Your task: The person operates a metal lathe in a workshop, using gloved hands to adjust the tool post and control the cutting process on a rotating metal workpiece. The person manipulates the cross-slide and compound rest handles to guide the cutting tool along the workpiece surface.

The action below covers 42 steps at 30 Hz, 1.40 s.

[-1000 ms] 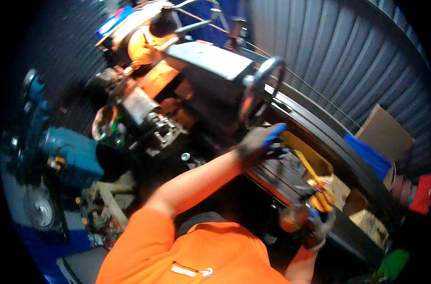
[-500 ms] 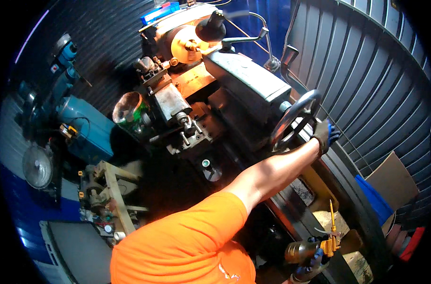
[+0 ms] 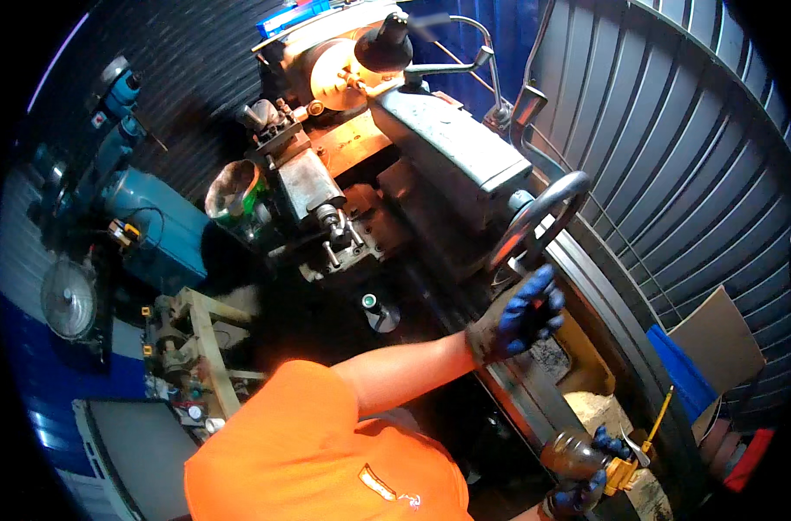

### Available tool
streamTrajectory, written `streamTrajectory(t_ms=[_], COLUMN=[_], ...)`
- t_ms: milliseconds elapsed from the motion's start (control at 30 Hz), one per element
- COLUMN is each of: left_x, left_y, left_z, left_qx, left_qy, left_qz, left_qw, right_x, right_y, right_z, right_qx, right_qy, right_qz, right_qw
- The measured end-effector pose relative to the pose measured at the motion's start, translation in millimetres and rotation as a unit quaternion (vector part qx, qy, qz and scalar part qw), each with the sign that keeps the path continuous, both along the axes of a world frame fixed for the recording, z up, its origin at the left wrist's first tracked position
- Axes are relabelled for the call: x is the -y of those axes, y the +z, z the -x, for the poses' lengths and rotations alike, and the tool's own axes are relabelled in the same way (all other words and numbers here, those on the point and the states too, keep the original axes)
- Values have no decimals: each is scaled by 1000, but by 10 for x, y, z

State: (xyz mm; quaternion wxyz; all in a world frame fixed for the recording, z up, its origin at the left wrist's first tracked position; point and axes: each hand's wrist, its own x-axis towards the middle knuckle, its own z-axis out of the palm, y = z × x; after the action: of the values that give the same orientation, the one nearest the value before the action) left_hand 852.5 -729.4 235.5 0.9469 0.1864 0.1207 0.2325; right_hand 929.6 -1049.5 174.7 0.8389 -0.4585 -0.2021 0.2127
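Note:
My left hand [image 3: 515,319], in a dark glove with blue fingers, is raised just below the metal handwheel [image 3: 575,184] of a lathe. Its fingers are partly curled with gaps between them, and I see nothing in them. At the lower right my right hand [image 3: 576,497], gloved alike, is closed on a pump oil can [image 3: 572,455] with a brown see-through body, yellow head, metal lever and long yellow spout. The can lies tilted, spout towards the upper right. The lathe's tailstock [image 3: 454,139] stands beyond my left hand, its chuck [image 3: 336,76] farther off under a lamp.
The tool carriage [image 3: 310,187] juts out left of the tailstock, near a green-rimmed bucket [image 3: 232,191]. A teal machine [image 3: 156,226] and a fan [image 3: 69,298] stand at left. Cardboard [image 3: 717,339] leans near the ribbed metal wall [image 3: 673,156] at right.
My left hand has come back from beside the handwheel, down and to the left. My right hand and the oil can have shifted slightly right and turned, the spout now leaning right.

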Motion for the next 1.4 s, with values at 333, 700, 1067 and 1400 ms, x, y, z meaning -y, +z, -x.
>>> streamTrajectory(t_ms=[333, 700, 1067, 1400], left_x=[-832, -573, -3198, -3358], left_y=[-1194, 801, -82, -344], left_z=[-1376, 2027, 3406, 3451], left_qx=[-197, -282, -529, -545], left_qy=[30, -263, 170, 238], left_qz=[6, -330, -696, -752], left_qw=[980, 862, 454, 282], right_x=[-701, -1793, -6276, -8030], right_y=[313, 793, 920, 553], right_z=[-64, 864, 2453, 2882], right_qx=[-20, -9, -162, -278], right_qy=[269, 315, 311, 144], right_qz=[-228, -159, -155, -48], right_qw=[935, 936, 924, 948])
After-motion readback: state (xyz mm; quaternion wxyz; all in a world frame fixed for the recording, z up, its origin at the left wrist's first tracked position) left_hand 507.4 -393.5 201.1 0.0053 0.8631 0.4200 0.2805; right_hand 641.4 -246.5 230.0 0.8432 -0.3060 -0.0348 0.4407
